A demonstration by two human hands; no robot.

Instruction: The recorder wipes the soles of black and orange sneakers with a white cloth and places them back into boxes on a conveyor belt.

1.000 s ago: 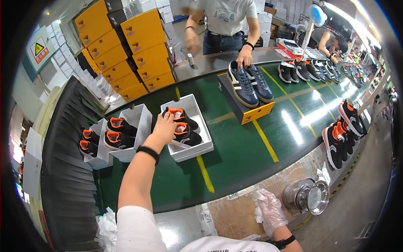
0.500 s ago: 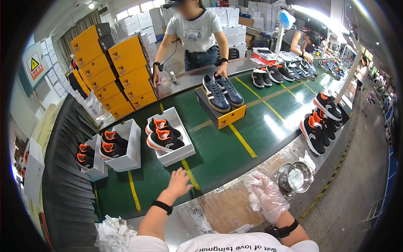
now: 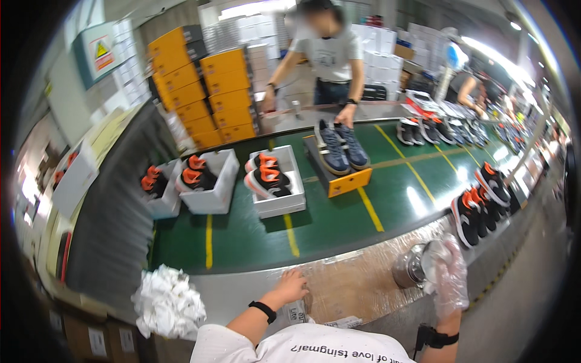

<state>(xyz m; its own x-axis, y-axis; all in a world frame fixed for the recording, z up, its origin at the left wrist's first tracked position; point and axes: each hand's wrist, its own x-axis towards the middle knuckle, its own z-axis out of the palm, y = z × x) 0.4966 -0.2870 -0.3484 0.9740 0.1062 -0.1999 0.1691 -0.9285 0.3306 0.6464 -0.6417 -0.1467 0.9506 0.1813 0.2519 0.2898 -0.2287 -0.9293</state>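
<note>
My left hand (image 3: 292, 287) is bare and lies low over the near ledge, at the left end of a plastic-wrapped cardboard sheet (image 3: 351, 281). Its fingers are stretched out and hold nothing. On my right hand (image 3: 452, 272) is a clear plastic glove. That hand grips a white cloth (image 3: 430, 261) against a round metal dish (image 3: 407, 266), hiding part of the dish. Just beyond it stand several black sneakers with orange linings (image 3: 465, 221). Farther left on the green belt, a white shoebox (image 3: 281, 209) holds a pair of black and orange sneakers (image 3: 268, 178).
Two more white boxes (image 3: 212, 199) with sneakers sit left on the belt. Across it, a co-worker (image 3: 330, 57) touches blue sneakers (image 3: 339, 148) on an orange-ended box (image 3: 350, 183). Crumpled white paper (image 3: 169, 302) is heaped at near left. Orange boxes (image 3: 227, 91) are stacked behind.
My right hand has moved right with the cloth, onto the metal dish. My left hand has drawn back from over the belt to the ledge. The whole view has shifted.
</note>
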